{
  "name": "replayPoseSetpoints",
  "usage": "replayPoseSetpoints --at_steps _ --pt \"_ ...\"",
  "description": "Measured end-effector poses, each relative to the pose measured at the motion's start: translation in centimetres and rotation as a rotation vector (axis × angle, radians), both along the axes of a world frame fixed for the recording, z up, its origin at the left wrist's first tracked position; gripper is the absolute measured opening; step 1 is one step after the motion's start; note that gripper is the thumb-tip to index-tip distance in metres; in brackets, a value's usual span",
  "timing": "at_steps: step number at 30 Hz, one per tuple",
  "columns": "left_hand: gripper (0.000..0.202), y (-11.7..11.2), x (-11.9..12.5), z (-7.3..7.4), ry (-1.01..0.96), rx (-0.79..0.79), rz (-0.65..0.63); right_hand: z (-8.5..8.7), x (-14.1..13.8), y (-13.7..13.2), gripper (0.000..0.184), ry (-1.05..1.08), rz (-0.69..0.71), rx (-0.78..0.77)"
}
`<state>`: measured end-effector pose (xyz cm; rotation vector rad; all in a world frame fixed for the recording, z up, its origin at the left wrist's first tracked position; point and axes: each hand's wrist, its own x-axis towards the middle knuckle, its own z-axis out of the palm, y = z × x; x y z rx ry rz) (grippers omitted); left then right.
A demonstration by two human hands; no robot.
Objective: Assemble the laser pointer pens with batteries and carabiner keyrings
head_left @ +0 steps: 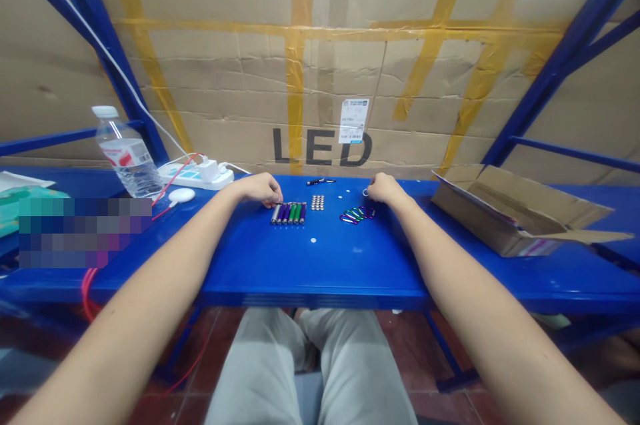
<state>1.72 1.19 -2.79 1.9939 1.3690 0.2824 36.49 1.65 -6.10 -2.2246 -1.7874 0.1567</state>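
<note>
My left hand is closed at the upper left end of a row of small metal tubes, like mini flashlights, in silver, purple and green. Its fingertips touch the top of the row; what they pinch, if anything, is too small to name. My right hand is closed on the tabletop, with a small metal ring at its fingertips. Below it lie several coloured carabiners in an overlapping row. Small button cells form a tidy block between the hands. Behind them lies a thin black pen-like piece.
An open cardboard box stands on the blue table at right. At left are a water bottle, a white power strip, a white round disc and red cables. A large taped carton walls the back.
</note>
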Motion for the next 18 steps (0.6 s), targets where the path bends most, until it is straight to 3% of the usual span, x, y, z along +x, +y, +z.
replayPoseSetpoints --at_steps 11,15,18 --pt "0.007 0.4 0.0 -0.8 -0.01 0.046 0.15 1.2 1.8 -0.7 0.038 -0.102 -0.01 -0.182" --pt "0.007 0.8 0.1 -1.3 -0.007 0.072 0.209 1.4 2.6 -0.6 0.031 -0.043 0.143 -0.098" --pt "0.008 0.9 0.0 -1.4 -0.015 0.067 0.221 1.3 3.0 -0.4 0.03 -0.016 0.245 -0.136"
